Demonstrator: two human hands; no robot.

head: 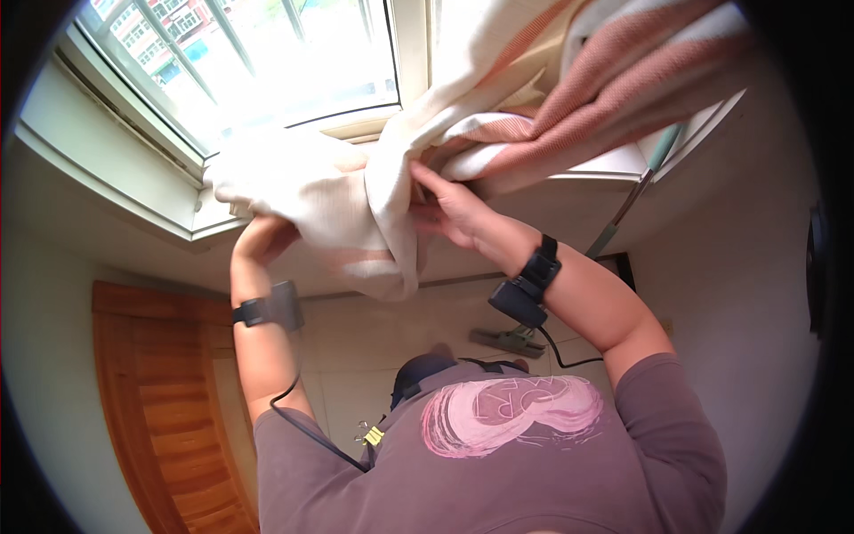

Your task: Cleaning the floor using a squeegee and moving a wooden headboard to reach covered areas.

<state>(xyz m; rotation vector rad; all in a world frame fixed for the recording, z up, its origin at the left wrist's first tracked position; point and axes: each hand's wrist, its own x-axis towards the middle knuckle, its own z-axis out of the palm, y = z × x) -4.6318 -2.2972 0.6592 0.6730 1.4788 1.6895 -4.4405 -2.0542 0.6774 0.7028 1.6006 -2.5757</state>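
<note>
A white curtain with salmon-pink stripes (594, 100) sweeps down from the upper right and bunches in front of the window. My left hand (272, 235) holds its left end from below; the fingers are hidden in the cloth and the hand is blurred. At the hanging fold in the middle, my right hand (448, 205) grips the fabric, the thumb raised against it and the other fingers lower, partly behind the fold. A loose corner of the cloth droops between my two hands.
A barred window (300, 60) stands above a white sill (193, 220). On the right a mop (510, 342) leans, its handle rising to the sill. To the left is a wooden door (180, 400). Black cables run from bands on both my forearms.
</note>
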